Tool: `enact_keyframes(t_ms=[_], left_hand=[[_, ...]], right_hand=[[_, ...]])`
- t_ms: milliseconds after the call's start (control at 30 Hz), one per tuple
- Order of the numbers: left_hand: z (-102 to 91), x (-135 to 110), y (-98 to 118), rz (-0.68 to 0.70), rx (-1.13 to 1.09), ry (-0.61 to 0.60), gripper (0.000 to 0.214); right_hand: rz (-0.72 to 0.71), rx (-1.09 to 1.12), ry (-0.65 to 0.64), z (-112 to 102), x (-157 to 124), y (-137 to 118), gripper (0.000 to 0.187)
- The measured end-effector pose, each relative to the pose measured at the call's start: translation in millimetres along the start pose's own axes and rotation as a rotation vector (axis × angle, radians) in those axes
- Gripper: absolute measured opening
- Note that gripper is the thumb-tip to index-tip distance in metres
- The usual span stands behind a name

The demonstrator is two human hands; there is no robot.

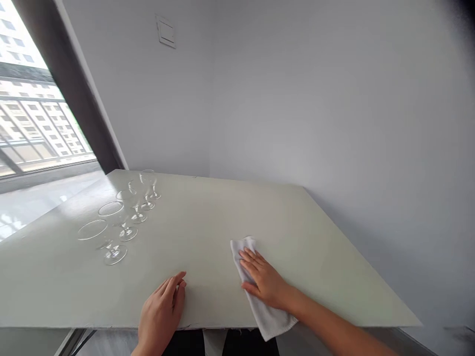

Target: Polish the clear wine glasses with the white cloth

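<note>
My right hand point(265, 282) lies flat on a white cloth point(265, 316), fingers stretched forward and thumb out to the side. The cloth is a long folded strip; its near end hangs over the front edge of the pale table point(208, 217). Near that same edge, my left hand point(161, 309) rests on its side with fingers together and loosely curled, and nothing shows in it. Several clear stemmed glasses stand upright in a slanting row on the left of the table. The nearest glass point(115, 254) is beyond and left of my left hand.
Grey walls point(297, 99) meet in a corner behind the table, and one runs along its right side. A light switch point(166, 31) is on the back wall. At the left is a large window point(40, 118) with a dark frame. My dark-clothed legs show under the front edge.
</note>
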State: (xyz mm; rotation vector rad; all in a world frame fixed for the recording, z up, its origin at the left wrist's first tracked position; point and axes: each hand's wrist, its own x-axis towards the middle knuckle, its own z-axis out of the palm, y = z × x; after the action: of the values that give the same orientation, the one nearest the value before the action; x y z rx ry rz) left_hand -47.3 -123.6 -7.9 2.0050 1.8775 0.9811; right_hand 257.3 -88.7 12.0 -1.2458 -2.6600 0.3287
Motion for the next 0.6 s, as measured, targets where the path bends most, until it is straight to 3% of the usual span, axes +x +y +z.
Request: enact_keyframes(t_ms=[167,267,433,500,600], left_hand=[[-4.4,8.2,13.3,-0.234,-0.300,-0.005,0.025],[-7.0,30.6,27.3,-0.305,-0.511,0.037,0.028],[-2.8,116.7,27.6,-0.430,-0.772,0.164,0.039],[2.8,159.2,15.5,-0.552,-0.806,0.215,0.044],[12.1,213.4,-6.4,-0.594,-0.744,0.284,0.060]], right_hand=[[-0.187,0.020,-0.015,7.4,75.7,-1.1,0.054],[-0.215,-0.001,-0.016,11.6,115.9,10.9,0.052],[-0.029,-0.196,0.074,5.0,148.8,40.1,0.046],[0.094,-0.284,0.163,1.7,145.6,52.8,0.041],[0.197,-0.317,0.242,2.4,125.7,69.8,0.040]])
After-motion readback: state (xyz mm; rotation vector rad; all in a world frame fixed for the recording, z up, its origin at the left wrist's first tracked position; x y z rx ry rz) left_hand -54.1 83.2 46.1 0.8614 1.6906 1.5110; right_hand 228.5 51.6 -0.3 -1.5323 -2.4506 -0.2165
